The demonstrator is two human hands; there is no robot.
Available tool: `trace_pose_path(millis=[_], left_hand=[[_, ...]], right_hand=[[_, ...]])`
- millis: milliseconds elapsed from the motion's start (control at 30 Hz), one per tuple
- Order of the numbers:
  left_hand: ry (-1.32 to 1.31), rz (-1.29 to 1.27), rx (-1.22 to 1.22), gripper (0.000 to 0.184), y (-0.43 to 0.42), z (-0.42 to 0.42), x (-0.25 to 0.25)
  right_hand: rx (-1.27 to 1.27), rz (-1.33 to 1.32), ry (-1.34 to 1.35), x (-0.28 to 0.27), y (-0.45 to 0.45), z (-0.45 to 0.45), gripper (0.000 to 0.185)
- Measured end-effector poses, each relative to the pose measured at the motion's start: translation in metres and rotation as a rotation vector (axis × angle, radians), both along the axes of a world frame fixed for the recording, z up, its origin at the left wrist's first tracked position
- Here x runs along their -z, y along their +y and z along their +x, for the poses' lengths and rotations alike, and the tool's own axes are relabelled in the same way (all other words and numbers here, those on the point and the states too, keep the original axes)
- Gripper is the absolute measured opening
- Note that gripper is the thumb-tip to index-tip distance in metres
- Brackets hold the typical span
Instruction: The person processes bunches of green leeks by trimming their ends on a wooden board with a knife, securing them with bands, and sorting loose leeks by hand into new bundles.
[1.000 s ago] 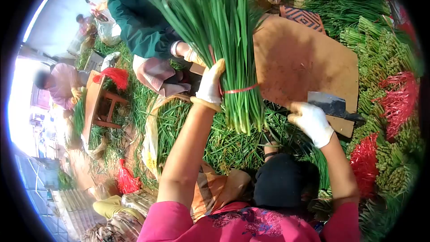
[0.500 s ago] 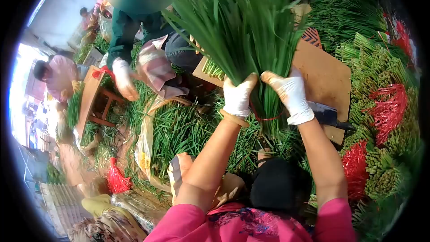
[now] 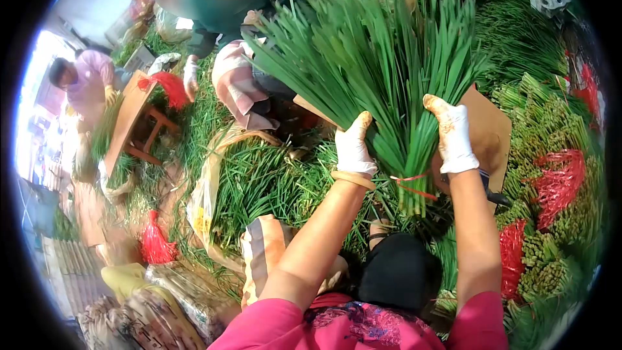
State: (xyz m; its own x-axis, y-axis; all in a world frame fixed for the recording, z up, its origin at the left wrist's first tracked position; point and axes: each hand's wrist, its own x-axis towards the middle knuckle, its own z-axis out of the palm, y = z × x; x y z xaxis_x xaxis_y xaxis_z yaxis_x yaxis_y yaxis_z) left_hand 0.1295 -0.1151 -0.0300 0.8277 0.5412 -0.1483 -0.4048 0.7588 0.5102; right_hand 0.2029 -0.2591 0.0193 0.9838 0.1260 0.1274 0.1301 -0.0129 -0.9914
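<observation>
Head view: we've got the green bundle (image 3: 382, 84) raised over the leaf pile (image 3: 249, 178). Red tie (image 3: 420, 193) is around the stems; upper leaves are fanned, untied. Left hand (image 3: 354, 148) clamps the bundle; right hand's (image 3: 455, 139) fingers are hidden, can't tell grip.

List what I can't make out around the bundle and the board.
All in the head view:
- Fingers of the left hand and right hand: partly behind the leaf bundle.
- Whatever the dark handle belongs to: mostly behind the right wrist.
- Much of the board: covered by bundle and hand.
- Stalk count: leaves overlap.
</observation>
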Motion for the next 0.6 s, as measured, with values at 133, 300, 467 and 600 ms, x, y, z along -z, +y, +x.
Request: trace_pose_path(millis=[133, 300, 467, 600], left_hand=[[0.106, -0.232, -0.015, 0.02, 0.026, 0.012, -0.001], [-0.085, -0.137, -0.161, 0.015, 0.125, 0.003, 0.026], [-0.152, -0.22, -0.477, 0.025, 0.236, -0.047, 0.036], [0.081, 0.04, -0.546, 0.028, 0.22, -0.062, -0.011]], right_hand=[[-0.213, -0.49, -0.221, -0.043, 0.002, 0.015, 0.03], [-0.257, -0.917, -0.136, -0.062, 0.033, 0.039, 0.051], [-0.492, -0.365, -0.357, -0.049, 0.036, 0.034, 0.057], [-0.256, -0.12, -0.402, -0.08, -0.018, -0.001, 0.042]])
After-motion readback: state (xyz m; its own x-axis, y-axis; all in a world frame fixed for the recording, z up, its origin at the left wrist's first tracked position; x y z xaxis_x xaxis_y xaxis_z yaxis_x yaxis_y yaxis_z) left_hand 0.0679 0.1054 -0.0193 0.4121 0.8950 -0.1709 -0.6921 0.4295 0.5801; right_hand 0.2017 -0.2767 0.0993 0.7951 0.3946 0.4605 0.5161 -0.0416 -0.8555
